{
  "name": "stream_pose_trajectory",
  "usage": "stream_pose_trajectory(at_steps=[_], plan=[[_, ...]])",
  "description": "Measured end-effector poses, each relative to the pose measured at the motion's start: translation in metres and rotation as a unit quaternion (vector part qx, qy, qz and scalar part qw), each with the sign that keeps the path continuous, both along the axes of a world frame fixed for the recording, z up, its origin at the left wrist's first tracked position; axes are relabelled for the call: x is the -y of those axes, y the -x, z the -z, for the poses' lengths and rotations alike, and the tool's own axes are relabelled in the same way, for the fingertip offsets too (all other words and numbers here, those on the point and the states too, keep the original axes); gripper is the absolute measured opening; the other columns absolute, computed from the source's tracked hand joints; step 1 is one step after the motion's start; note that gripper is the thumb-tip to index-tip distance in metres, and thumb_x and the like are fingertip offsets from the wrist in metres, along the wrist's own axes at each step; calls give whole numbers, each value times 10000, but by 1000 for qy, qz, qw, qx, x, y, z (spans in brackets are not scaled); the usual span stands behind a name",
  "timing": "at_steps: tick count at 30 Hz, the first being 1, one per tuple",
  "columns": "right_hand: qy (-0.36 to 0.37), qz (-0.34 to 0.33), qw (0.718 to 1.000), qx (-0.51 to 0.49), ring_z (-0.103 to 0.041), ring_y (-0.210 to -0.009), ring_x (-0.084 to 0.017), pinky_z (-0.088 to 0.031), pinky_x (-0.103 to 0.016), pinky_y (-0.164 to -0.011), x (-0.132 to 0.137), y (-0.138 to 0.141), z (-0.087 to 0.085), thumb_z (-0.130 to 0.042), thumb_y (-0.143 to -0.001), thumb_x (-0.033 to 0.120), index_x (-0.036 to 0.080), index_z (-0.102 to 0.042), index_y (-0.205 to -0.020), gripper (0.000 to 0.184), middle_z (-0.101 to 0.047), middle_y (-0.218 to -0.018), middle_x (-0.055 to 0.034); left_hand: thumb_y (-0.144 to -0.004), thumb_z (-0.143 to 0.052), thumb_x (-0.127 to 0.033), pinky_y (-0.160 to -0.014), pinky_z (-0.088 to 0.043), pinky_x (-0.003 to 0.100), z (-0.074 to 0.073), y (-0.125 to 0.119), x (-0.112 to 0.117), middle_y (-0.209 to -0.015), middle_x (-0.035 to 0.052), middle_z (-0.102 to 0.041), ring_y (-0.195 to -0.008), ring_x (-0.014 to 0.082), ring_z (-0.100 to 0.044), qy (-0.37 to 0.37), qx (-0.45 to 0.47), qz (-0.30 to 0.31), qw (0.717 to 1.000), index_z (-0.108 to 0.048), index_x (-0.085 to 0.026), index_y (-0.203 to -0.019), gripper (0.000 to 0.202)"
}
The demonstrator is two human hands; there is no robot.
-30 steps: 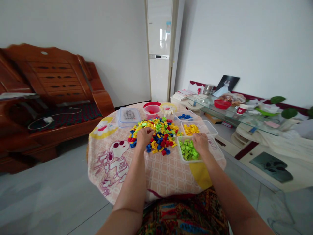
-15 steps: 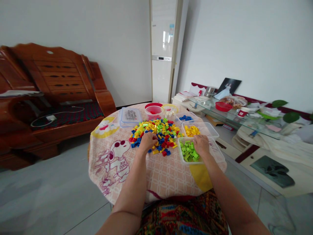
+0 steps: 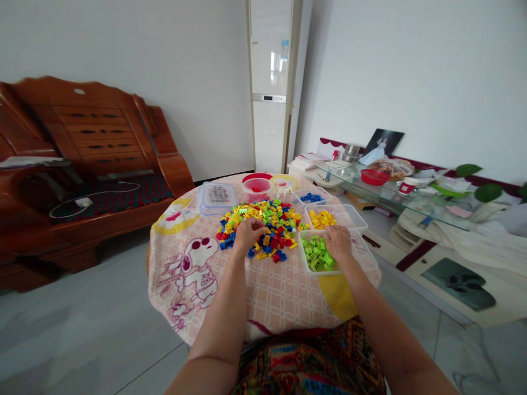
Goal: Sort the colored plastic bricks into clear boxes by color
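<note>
My left hand [image 3: 248,235] is at the near left side of a heap of mixed toy building bricks [image 3: 275,222], its fingers curled together over the bricks. Whatever those fingers pinch is too small to make out. Over the right part of a clear plastic box [image 3: 303,270] rests my right hand [image 3: 339,242], fingers bent down towards the green bricks [image 3: 316,253] inside. Its fingertips are partly hidden, so I cannot see whether they grip a brick. Just behind that box, yellow bricks [image 3: 321,219] lie in a second clear box [image 3: 357,215].
Blue bricks [image 3: 310,198] fill part of a further clear box. A pink tub [image 3: 257,190] holds red bricks, with white bricks [image 3: 284,190] beside it. A lidded clear box [image 3: 218,197] stands at the back left of the cloth-covered round table [image 3: 280,302]. A glass-topped cabinet [image 3: 395,197] stands to the right.
The view has shifted slightly. Both hands stay in nearly the same places, the left over the heap and the right at the box of green bricks.
</note>
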State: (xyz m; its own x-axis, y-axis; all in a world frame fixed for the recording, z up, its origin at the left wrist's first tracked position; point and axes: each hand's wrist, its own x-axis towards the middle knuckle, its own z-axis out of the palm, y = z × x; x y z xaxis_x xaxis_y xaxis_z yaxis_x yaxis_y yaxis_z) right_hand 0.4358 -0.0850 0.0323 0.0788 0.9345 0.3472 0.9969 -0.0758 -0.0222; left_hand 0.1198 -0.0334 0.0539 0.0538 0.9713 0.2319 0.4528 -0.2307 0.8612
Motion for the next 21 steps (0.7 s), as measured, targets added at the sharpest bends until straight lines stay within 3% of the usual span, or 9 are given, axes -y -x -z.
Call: stream_pose_trajectory(at_steps=[4,8,11,15,17,21], plan=[[2,-2,1000,-1,-549,-1112,-261,-297,-380,-1042,1,1,-1,-508,-932,216,172,-683,-1139,274,-692,-1165,-128,-718,-687,-261,-665,-538,255,7,-7,-3,-795,24,-739,-681,149,-661,-17,44,-30,998,-750,-152,-927,244],[2,-2,1000,1,-554,-1109,-264,-306,-373,-1029,1,1,-2,-495,-942,223,165,-683,-1134,275,-694,-1158,-130,-784,-678,-321,-657,-558,258,13,-41,-7,-822,37,-744,-669,151,-671,-4,108,-1,994,-743,-157,-1016,291],[6,0,1000,0,-556,-1109,-267,-308,-376,-1025,2,1,-3,-486,-945,223,166,-686,-1129,278,-694,-1161,-133,-810,-676,-307,-786,-589,306,16,-84,-11,-1029,90,-753,-844,190,-722,-15,175,87,981,-708,-153,-1159,382],[14,5,1000,2,-554,-1121,-265,-312,-365,-1021,2,1,-5,-495,-938,212,165,-681,-1136,276,-692,-1167,-136,-808,-708,-262,-983,-555,408,24,-125,-15,-1378,170,-624,-1155,262,-679,-37,252,235,938,-589,-171,-1380,591],[17,3,1000,2,-552,-1134,-266,-313,-363,-1022,3,2,-6,-500,-936,211,162,-677,-1145,278,-691,-1173,-137,-816,-688,-234,-974,-560,410,27,-123,-14,-1388,175,-622,-1162,266,-677,-41,229,227,946,-607,-167,-1360,555],[23,2,1000,-6,-548,-1152,-272,-301,-372,-1040,3,3,-7,-501,-939,217,154,-678,-1151,283,-683,-1202,-141,-809,-650,-177,-884,-580,345,24,-79,-10,-1179,119,-741,-969,212,-723,-88,105,92,986,-726,-163,-1171,371]])
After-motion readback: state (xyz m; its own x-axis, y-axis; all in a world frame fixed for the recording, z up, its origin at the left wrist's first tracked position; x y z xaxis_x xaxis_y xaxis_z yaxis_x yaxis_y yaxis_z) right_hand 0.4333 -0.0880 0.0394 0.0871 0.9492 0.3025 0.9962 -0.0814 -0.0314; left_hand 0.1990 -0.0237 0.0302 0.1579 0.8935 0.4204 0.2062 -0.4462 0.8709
